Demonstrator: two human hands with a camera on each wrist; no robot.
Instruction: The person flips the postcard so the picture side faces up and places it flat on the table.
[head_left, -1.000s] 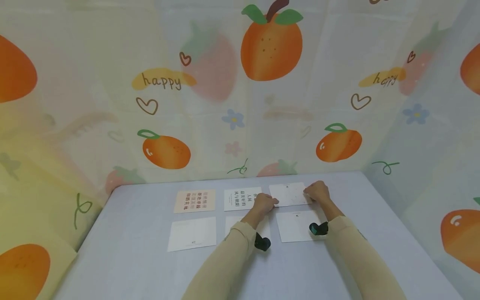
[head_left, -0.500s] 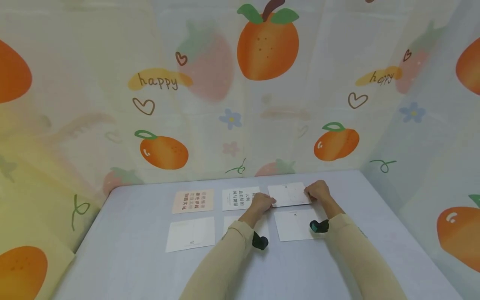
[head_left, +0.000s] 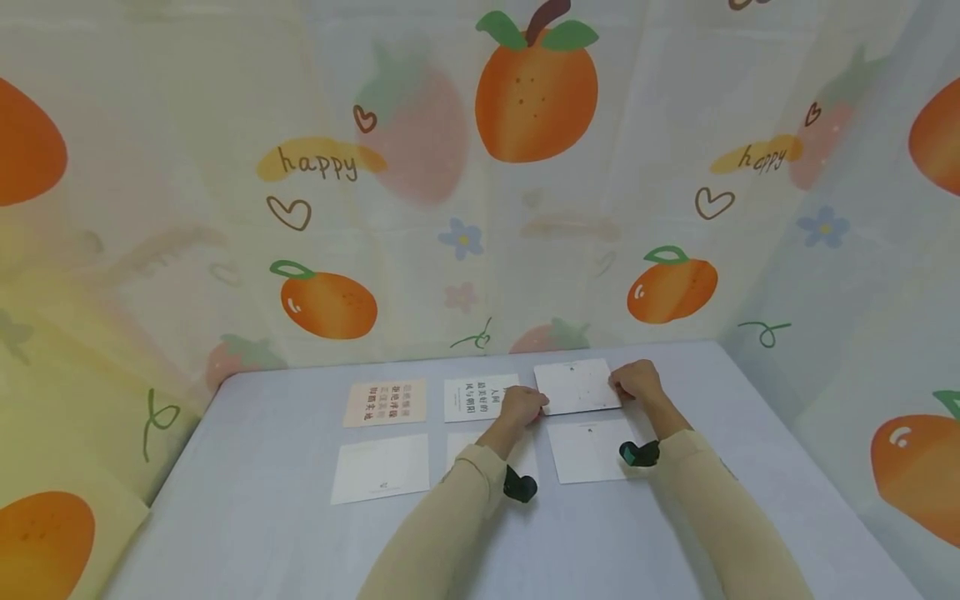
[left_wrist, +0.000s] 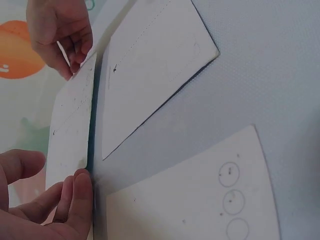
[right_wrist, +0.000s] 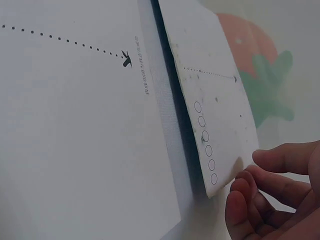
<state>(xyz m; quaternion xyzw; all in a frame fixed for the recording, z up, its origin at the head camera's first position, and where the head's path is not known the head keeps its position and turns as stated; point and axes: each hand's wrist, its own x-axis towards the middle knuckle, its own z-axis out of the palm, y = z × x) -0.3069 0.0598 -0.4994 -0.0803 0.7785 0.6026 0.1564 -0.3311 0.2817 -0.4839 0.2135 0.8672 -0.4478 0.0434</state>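
My left hand holds the left edge of a white postcard at the back right of the table, its fingers at the near corner. The right hand pinches the opposite edge. A dark shadow runs under the card's near edge, which stands slightly raised. In the right wrist view, the held card shows a column of small circles and a dotted line, with my thumb and fingertips at its corner. Just in front lies another white postcard. To the left, a white card with black characters is partly behind my left hand.
A peach card with printed characters lies at the back left, with a white card in front of it. My left forearm partly covers another white card. A fruit-print curtain rises behind the white-covered table.
The held postcard has shifted slightly toward the back, and its near edge now shows a darker shadow beneath. Both hands keep their places at its sides; the other cards lie as before.
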